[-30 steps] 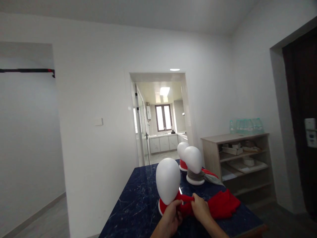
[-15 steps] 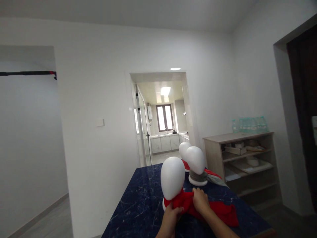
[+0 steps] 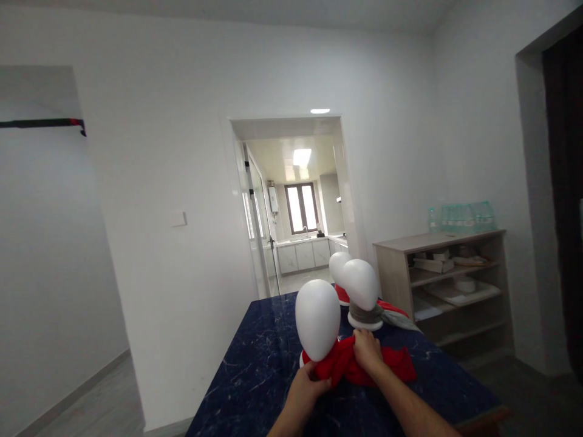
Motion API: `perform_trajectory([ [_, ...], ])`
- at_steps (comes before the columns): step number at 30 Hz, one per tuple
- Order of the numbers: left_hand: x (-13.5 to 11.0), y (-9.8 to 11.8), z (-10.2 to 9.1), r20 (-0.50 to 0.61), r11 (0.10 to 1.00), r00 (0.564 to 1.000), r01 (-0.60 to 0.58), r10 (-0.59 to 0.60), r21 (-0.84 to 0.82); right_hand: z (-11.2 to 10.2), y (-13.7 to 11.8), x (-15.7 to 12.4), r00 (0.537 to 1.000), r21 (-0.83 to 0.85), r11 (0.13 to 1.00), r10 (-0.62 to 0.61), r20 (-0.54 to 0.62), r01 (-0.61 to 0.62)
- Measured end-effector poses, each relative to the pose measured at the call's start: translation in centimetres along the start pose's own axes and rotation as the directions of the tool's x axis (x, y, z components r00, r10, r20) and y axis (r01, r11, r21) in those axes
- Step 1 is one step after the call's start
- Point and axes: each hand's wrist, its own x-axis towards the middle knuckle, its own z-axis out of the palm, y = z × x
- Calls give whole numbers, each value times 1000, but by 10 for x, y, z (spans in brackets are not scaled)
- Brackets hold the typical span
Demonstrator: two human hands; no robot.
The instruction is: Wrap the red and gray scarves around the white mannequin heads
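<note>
The nearest white mannequin head (image 3: 317,318) stands upright on the dark blue table. A red scarf (image 3: 339,364) wraps its neck and trails to the right across the tabletop. My left hand (image 3: 307,386) is closed on the scarf at the front of the neck, thumb over the cloth. To the right of the neck, my right hand (image 3: 367,350) grips the scarf in bent fingers. Behind it is a second mannequin head (image 3: 361,284) with a grey scarf (image 3: 364,314) around its neck. A third mannequin head (image 3: 337,267) stands farther back with red cloth at its neck.
The blue marble-patterned table (image 3: 255,352) extends away from me. Beyond its right side stands a wooden shelf unit (image 3: 392,273) with wrapped bottles (image 3: 467,217) on top. A doorway behind the table opens onto a kitchen.
The loose end of the red scarf has drawn in toward the left and bunched up near my right hand. Both hands keep their hold. The view has shifted slightly.
</note>
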Motion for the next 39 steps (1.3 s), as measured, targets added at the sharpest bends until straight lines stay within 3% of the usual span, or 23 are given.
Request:
perform_trajectory([
  [3, -7, -15, 0, -82, 989, 994, -84, 74, -124, 1, -1, -1, 1000, 0, 1000, -8, -16, 8],
  [5, -11, -22, 3, -123, 954, 991, -93, 60, -286, 1, -3, -3, 1000, -3, 1000, -9, -23, 9],
  [8, -12, -20, 12, -199, 851, 978, -47, -68, -523, 2, -5, -4, 999, -11, 1000, -7, -34, 7],
  [10, -12, -12, 16, -239, 818, 953, 17, -188, -576, 2, -5, -4, 999, -18, 1000, -6, -39, 5],
  [12, -14, 0, 16, -203, 828, 944, 108, -259, -550, 2, -5, -2, 999, -22, 1000, -3, -40, 2],
  [15, -22, 23, 9, -14, 864, 949, 281, -315, -419, 0, -4, 0, 999, -24, 1000, 4, -42, -5],
  [19, -32, 45, -14, 127, 888, 902, 430, -413, -165, -1, -3, 1, 999, -24, 1000, 1, -50, -3],
  [21, -32, 45, -25, 120, 924, 921, 378, -370, -57, 0, -4, 1, 999, -24, 1000, -1, -54, -1],
  [23, -31, 36, -31, 37, 966, 966, 255, -254, -28, 1, -4, 0, 998, -26, 1000, -2, -57, 0],
  [26, -31, 15, -32, -159, 985, 985, 35, -62, -172, 3, -4, 0, 999, -30, 1000, -1, -54, -1],
  [28, -35, 4, -27, -235, 951, 971, -36, -39, -306, 4, -4, 0, 999, -32, 999, 1, -51, -3],
  [30, -41, 3, -22, -239, 914, 964, 12, -119, -406, 5, -4, 1, 999, -35, 999, 4, -50, -6],
  [34, -55, 22, -18, -49, 849, 950, 253, -309, -464, 6, -4, 0, 998, -41, 999, 5, -59, -7],
  [36, -61, 36, -22, 96, 855, 938, 343, -333, -389, 5, -5, -1, 998, -41, 999, 7, -66, -9],
  [39, -65, 52, -35, 260, 887, 887, 431, -383, -165, 4, -6, -2, 997, -37, 999, 11, -74, -13],
])
